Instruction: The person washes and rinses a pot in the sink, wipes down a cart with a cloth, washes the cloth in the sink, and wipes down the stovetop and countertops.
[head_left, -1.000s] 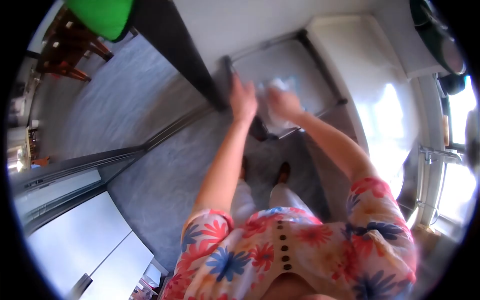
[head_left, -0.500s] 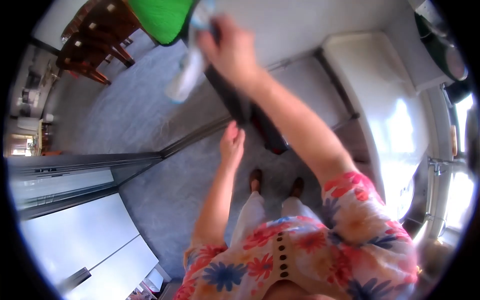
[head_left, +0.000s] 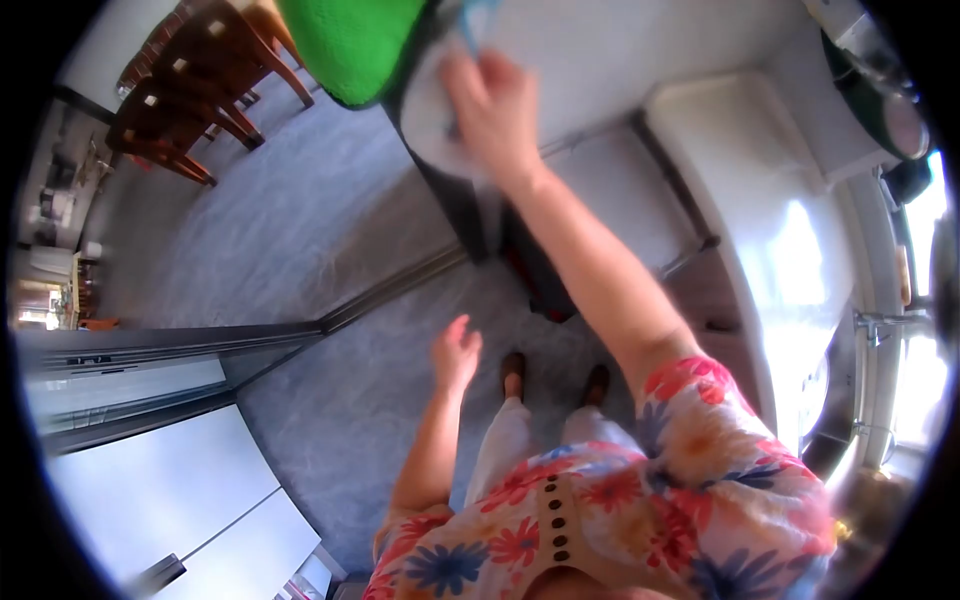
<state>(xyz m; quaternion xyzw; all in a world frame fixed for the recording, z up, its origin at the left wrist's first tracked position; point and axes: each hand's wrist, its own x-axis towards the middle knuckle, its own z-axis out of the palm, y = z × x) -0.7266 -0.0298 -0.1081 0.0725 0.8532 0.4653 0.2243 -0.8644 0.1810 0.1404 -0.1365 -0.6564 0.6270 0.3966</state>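
My right hand (head_left: 495, 115) is raised at the top middle, its fingers closed on a white cloth (head_left: 430, 125). Motion blurs the cloth, and a light blue strip (head_left: 478, 25) shows above my knuckles. Beside it, at upper left, hangs a bright green fuzzy item (head_left: 350, 45) with a dark border; its kind is unclear. The cloth overlaps the upper end of a dark upright frame (head_left: 455, 205), though contact cannot be made out. Lower down, my left hand (head_left: 456, 352) hovers over the grey floor with fingers loosely apart, holding nothing.
Dark wooden chairs (head_left: 215, 65) stand at upper left. A floor track (head_left: 395, 290) crosses toward a sliding door edge (head_left: 170, 330) on the left. White cabinet doors (head_left: 180, 490) fill the lower left. To the right runs a glossy white counter (head_left: 770, 220) beside a window.
My right hand has moved up and slightly right with the white cloth, which trailed down to the left before. My left hand has dropped lower, away from the dark frame.
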